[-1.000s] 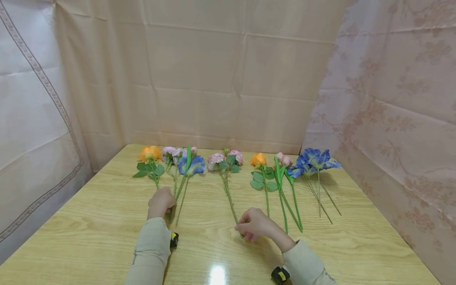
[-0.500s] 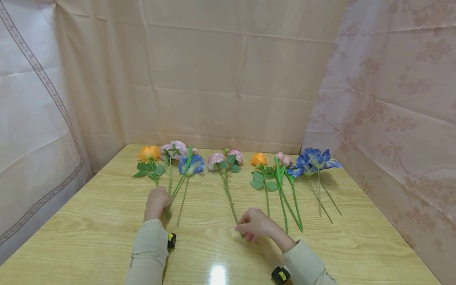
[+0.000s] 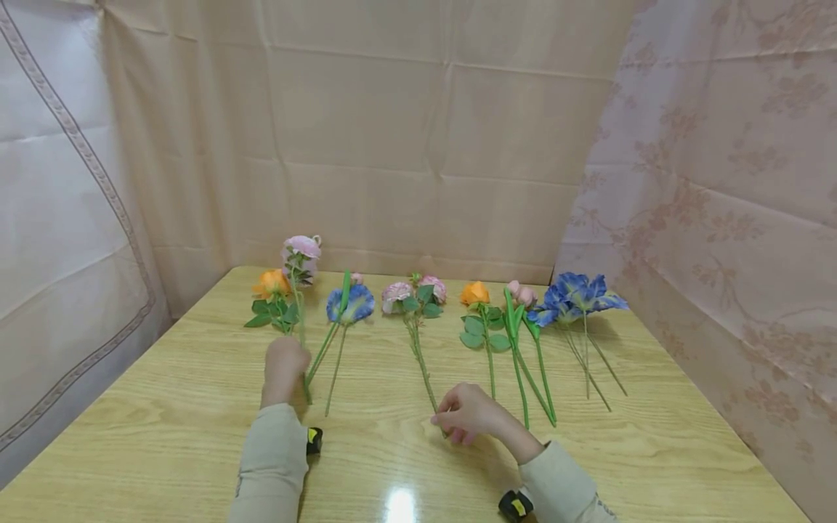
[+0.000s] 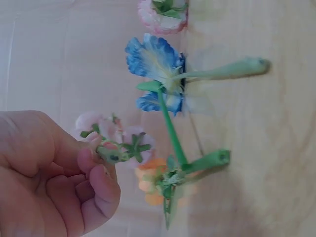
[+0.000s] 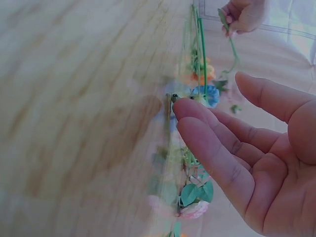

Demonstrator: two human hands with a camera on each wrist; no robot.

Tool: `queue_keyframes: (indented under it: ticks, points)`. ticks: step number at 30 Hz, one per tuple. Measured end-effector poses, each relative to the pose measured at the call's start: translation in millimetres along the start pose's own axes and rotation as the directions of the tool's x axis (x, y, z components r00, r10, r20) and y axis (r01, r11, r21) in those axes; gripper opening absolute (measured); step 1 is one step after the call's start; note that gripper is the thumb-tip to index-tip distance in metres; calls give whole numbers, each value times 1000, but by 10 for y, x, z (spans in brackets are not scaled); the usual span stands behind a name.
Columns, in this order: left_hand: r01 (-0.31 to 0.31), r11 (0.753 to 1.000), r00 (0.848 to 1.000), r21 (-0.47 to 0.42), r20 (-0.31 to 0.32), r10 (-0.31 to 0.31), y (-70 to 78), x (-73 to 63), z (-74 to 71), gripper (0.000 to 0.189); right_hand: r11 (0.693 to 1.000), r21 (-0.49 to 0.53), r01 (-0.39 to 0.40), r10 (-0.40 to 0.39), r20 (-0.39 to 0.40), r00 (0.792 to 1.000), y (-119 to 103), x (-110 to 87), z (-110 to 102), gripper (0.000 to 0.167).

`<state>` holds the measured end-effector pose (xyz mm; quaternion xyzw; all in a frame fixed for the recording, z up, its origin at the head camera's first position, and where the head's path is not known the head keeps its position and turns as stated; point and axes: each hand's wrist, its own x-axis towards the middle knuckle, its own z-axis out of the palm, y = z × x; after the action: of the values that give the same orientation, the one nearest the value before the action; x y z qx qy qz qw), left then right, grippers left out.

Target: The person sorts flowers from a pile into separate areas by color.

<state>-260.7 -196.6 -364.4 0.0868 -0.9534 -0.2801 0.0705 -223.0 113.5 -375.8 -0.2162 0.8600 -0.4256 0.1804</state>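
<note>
My left hand [image 3: 285,369] pinches the stem of a lilac peony-like artificial flower [image 3: 302,248], its blooms raised above the table's back edge. In the left wrist view the cut end of this stem [image 4: 110,156] pokes out between thumb and fingers. Beside that hand lie an orange rose [image 3: 271,283], a blue iris [image 3: 353,303] and a green-stemmed tulip [image 3: 320,356]. My right hand [image 3: 467,412] rests by the lower stem of a pink-and-white flower [image 3: 396,293]. Its thumb stands apart in the right wrist view, the fingertips at or touching a stem end [image 5: 174,98].
Further right on the wooden table [image 3: 163,436] lie another orange rose [image 3: 474,293], pink tulips [image 3: 522,293] with green stems, and several blue irises [image 3: 582,292]. A beige cloth [image 3: 366,145] hangs behind; patterned cloth [image 3: 732,218] closes the right side.
The left hand has drawn the lilac flower up and leftward, away from the blue iris, so its blooms now stand above the orange rose. The right hand has stayed in place.
</note>
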Motion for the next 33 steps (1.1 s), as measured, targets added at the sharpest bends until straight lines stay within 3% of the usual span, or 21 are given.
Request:
queue_keyframes:
  ticks: [5, 11, 14, 21, 29, 33]
  points:
    - [-19, 999, 999, -43, -44, 17, 85, 2, -80, 29, 1000, 1, -3, 3, 1, 1000, -8, -2, -1, 15]
    - [-34, 985, 995, -170, -95, 18, 265, -65, -160, 22, 1000, 12, 10, -10, -6, 1000, -5, 10, 0, 14]
    - [-42, 977, 996, -210, -85, 24, 363, -117, -193, 14, 999, 6, 32, -32, -23, 999, -4, 22, 4, 13]
    - [-47, 935, 999, -351, -22, 42, 517, -193, -200, 14, 997, -10, 82, -82, -70, 994, -31, 40, 19, 15]
    - [-111, 924, 994, -366, -33, 107, 650, -257, -122, 10, 993, -19, 113, -114, -97, 989, -59, 45, 23, 23]
    - [-139, 917, 988, -375, 7, 153, 724, -304, -93, 12, 989, -11, 150, -151, -111, 982, -66, 50, 25, 26]
